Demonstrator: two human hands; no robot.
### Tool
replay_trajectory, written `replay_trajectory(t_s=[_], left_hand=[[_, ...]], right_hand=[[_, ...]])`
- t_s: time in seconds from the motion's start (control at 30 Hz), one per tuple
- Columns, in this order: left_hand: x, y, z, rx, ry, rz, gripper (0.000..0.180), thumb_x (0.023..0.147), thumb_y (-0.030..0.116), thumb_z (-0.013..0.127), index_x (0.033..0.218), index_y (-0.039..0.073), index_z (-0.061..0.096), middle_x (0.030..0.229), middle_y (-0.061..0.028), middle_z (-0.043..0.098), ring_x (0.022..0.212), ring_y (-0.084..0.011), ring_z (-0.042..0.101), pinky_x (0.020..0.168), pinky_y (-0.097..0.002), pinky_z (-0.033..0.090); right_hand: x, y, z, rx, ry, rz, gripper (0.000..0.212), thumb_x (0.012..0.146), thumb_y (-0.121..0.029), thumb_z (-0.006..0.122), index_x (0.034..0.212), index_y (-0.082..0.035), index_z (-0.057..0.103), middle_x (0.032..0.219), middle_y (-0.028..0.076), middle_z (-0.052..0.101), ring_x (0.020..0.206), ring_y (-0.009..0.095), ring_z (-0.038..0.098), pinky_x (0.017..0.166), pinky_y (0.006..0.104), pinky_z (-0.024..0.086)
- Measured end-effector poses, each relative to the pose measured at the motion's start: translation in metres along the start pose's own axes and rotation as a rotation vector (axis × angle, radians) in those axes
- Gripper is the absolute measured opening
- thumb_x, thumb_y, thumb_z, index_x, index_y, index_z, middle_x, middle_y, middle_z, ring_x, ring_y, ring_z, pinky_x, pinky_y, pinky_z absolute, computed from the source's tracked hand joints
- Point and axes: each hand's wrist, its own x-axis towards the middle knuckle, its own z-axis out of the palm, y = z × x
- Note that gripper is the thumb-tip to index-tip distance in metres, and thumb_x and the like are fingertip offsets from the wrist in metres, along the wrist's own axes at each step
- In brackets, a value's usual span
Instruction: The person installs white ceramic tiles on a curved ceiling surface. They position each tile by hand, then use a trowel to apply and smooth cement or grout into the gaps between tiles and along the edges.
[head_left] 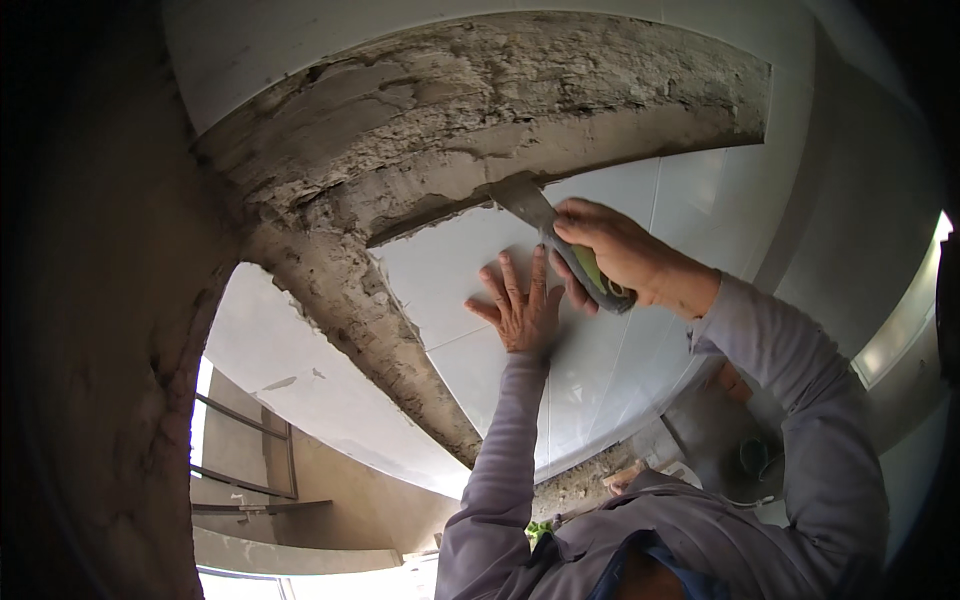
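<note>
My left hand (523, 312) lies flat on the white wall tiles (590, 370), its fingers spread and holding nothing. Just to the right and above, my right hand (630, 255) is closed around the green and grey handle of a putty knife (527, 203). The knife's blade points up and left, its end at the tiles' upper edge, where they meet a recessed strip of rough cement (500, 145). Whether the blade tip goes in behind the tile edge, I cannot tell.
More white tiles (600, 22) lie above the cement strip. A rough brown plastered wall (110, 330) rises at the left. Down the lower left runs a cement channel (375, 345) beside a white panel (300, 375). Dark metal bars (245, 480) stand beyond it.
</note>
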Motion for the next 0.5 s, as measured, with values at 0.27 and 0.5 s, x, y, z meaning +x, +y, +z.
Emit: replay_trajectory(t_s=[0.27, 0.5], left_hand=[[-0.004, -0.010, 0.005, 0.096, 0.010, 0.094, 0.074, 0.082, 0.050, 0.054, 0.145, 0.024, 0.026, 0.155, -0.0155, 0.005, 0.142, -0.0412, -0.006, 0.099, -0.0722, -0.013], [-0.004, -0.009, 0.000, -0.183, -0.228, -0.004, 0.072, 0.083, 0.046, 0.054, 0.144, 0.020, 0.027, 0.153, -0.0154, 0.009, 0.142, -0.0407, -0.003, 0.099, -0.0729, -0.010]], right_hand=[[0.007, 0.001, 0.039, 0.013, -0.107, -0.165, 0.019, 0.095, -0.018, 0.036, 0.100, 0.000, 0.039, 0.080, 0.015, 0.057, 0.056, 0.027, 0.064, 0.046, 0.0371, 0.055], [0.013, -0.005, 0.071, 0.193, -0.082, 0.126, 0.024, 0.095, -0.018, 0.036, 0.110, 0.001, 0.032, 0.089, 0.021, 0.056, 0.064, 0.035, 0.066, 0.049, 0.0417, 0.057]])
